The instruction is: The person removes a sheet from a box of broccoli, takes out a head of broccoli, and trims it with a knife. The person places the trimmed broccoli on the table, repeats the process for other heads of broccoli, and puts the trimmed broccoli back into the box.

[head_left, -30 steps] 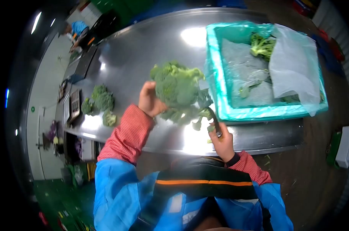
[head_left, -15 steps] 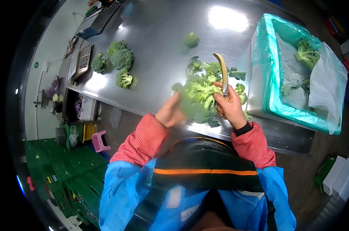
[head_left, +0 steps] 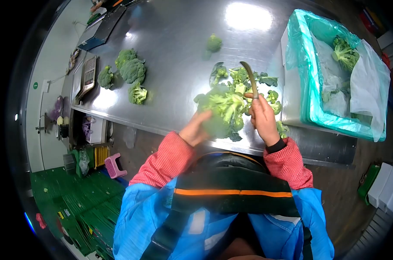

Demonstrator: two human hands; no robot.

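Near the front edge of the metal table, my left hand (head_left: pixel 198 128) is closed round a large broccoli head (head_left: pixel 224 108), its pale stalk turned to the right. Part of the broccoli is blurred. My right hand (head_left: pixel 263 116) grips a curved knife (head_left: pixel 250 78) by its handle, the blade pointing up and away from me. The knife stands just right of the stalk, apart from it as far as I can see. Cut broccoli pieces and leaves (head_left: pixel 239 76) lie behind and beside my hands. A smaller floret (head_left: pixel 213 43) rests farther back.
On the right stands a foam box (head_left: pixel 294 82) lined with green plastic (head_left: pixel 311 86), holding broccoli (head_left: pixel 346 55) and white paper (head_left: pixel 369 93). Several broccoli heads (head_left: pixel 132 70) lie at the left, near a scale (head_left: pixel 89 71). A pink stool (head_left: pixel 115 166) is on the floor.
My right hand and the knife have drawn slightly away from the stalk, and the blade has turned. My left hand still holds the broccoli. The whole view has shifted a little.
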